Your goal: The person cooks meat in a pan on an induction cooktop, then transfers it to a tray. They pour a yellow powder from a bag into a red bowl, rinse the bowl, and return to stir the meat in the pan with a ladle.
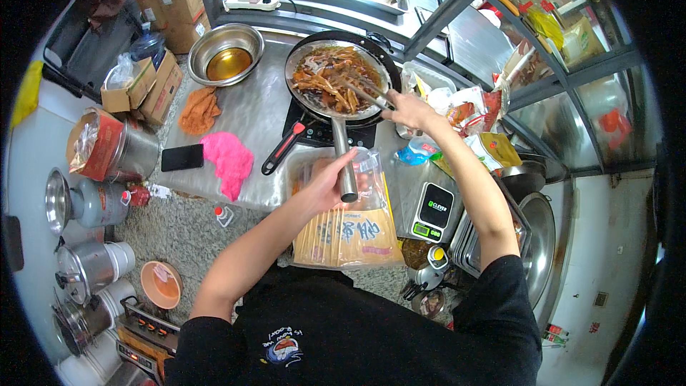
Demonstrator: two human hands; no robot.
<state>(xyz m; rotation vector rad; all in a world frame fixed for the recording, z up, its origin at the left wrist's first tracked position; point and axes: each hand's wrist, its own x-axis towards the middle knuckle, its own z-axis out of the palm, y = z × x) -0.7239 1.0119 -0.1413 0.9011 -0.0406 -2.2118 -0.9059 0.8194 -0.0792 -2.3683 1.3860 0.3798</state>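
Note:
A round, steel-handled vessel, either a pan or a strainer (292,67), rests in a black wok (395,61) on an induction cooker (321,135). Brown strips of food (332,72) lie in dark, oily liquid inside it. My left hand (329,182) holds the steel handle (343,163), thumb beside it and fingers partly hidden. In my right hand (411,112) are metal tongs (370,94), their tips down among the strips. The wok's black and red handle (282,150) sticks out to the left. Below the cooker lies a clear plastic pack of brown paper bags (343,236).
A steel bowl of amber liquid (230,61), an orange cloth (199,111), a pink cloth (230,161) and a black phone (182,157) occupy the left. At right are a digital scale (433,209), food packets (471,110) and stacked metal trays (466,246). A metal-framed window (434,21) borders the back.

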